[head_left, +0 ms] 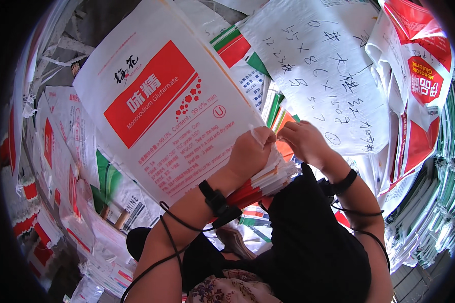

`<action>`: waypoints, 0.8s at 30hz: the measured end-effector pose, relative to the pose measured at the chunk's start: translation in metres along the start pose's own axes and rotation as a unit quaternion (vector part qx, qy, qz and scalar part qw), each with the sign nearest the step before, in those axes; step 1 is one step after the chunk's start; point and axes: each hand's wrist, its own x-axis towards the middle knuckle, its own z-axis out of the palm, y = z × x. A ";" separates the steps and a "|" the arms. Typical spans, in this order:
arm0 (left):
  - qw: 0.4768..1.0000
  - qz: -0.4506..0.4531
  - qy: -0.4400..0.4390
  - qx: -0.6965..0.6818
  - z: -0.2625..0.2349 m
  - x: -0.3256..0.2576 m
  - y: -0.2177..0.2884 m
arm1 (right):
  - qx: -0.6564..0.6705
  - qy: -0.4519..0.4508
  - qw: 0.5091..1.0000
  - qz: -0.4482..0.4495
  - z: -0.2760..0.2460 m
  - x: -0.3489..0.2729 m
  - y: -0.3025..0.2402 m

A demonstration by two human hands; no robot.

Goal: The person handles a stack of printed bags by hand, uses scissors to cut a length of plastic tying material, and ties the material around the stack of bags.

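Observation:
A large white woven sack (227, 108) with a red printed panel lies slanting in front of me. My left hand (250, 154) is closed in a pinch on its near right corner, where the material is bunched up. Close beside it my right hand (306, 144) has its fingers bent together at the same corner. What those fingers hold is too small to make out. Below both hands, a stack of folded white and red sacks (270, 177) rests against my knee, its edges fanned out. Each wrist wears a black band with a cable.
A white sack with handwriting (328, 76) lies flat at the far right. Beyond it is a crumpled red and white sack (422, 76). Bundled sacks (435, 202) are piled along the right edge. More loose sacks (68, 136) cover the left side.

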 end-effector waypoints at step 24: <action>0.958 -0.199 -0.205 0.009 -0.033 -0.012 -0.030 | 0.520 0.051 0.817 0.245 0.037 -0.020 0.001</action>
